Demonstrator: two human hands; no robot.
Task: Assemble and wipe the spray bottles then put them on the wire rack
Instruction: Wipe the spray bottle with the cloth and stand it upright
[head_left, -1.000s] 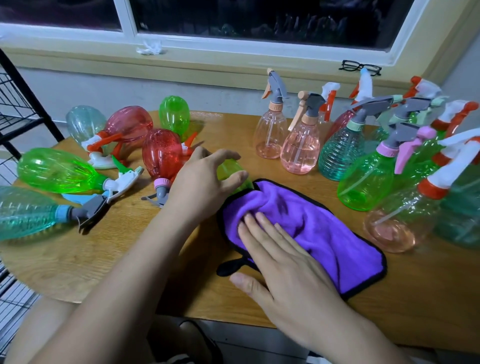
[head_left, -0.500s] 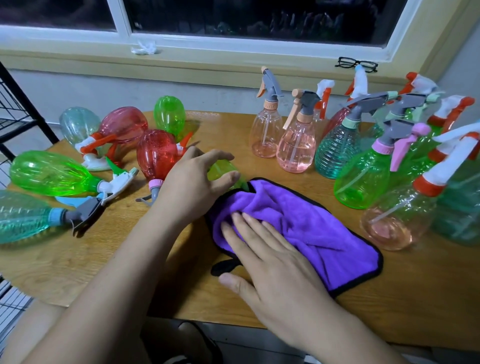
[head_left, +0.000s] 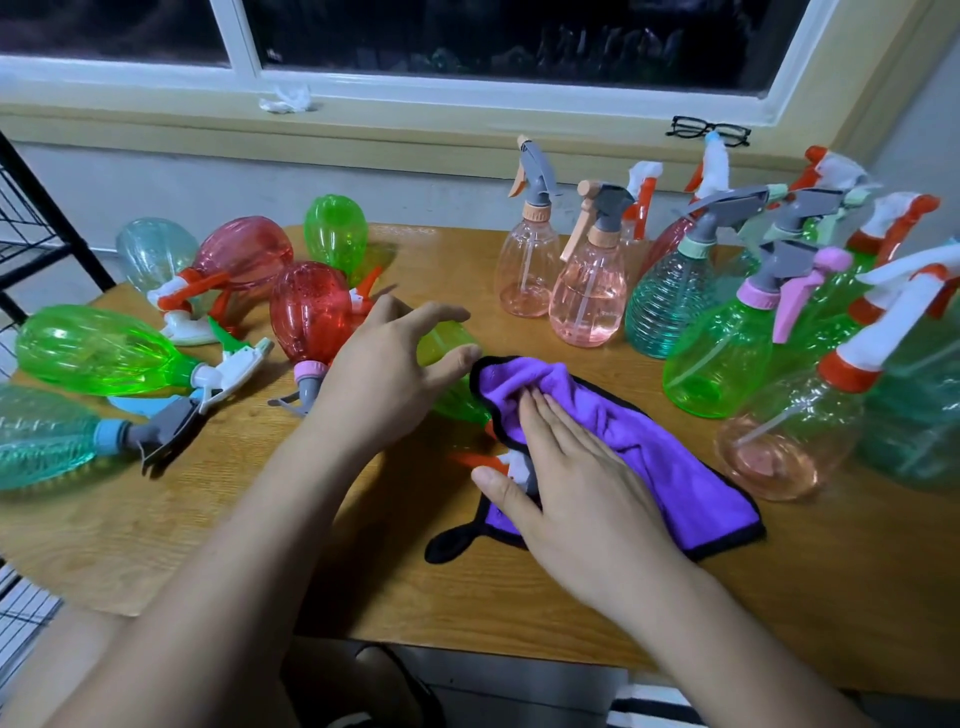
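1. My landmark is the purple cloth (head_left: 649, 457), spread on the wooden table (head_left: 156, 535). Every call comes off that.
2. The green spray bottle (head_left: 441, 345) lies on its side. Its body pokes out past the cloth's left edge and the rest is draped under the fabric. Its orange-and-white trigger head (head_left: 493, 462) peeks out at the cloth's near-left side, beside the right thumb.
3. The left hand (head_left: 395, 374) sits just left of the cloth, fingers and thumb arched round the bottle's body, gripping it.
4. The right hand (head_left: 582, 488) lies flat on the cloth, fingers straight and together, pressing the fabric onto the bottle. It pinches nothing.
5. I read this as the wipe, with this bottle's trip to the rack not yet begun.
6. To do it well, I'd let the left hand pin the bottle so the round plastic can't roll. The right palm would drag the cloth along the bottle's length.
7. Then I'd roll the bottle a part turn and stroke again, so every side meets the fabric. I'd finish round the neck and trigger.
8. Careful: the upright spray bottles (head_left: 587, 306) crowd the cloth's far and right sides. Short strokes only, or a wide sweep may topple one.
9. The wire rack (head_left: 31, 228) stands well left of the cloth, beyond the bottles lying there.
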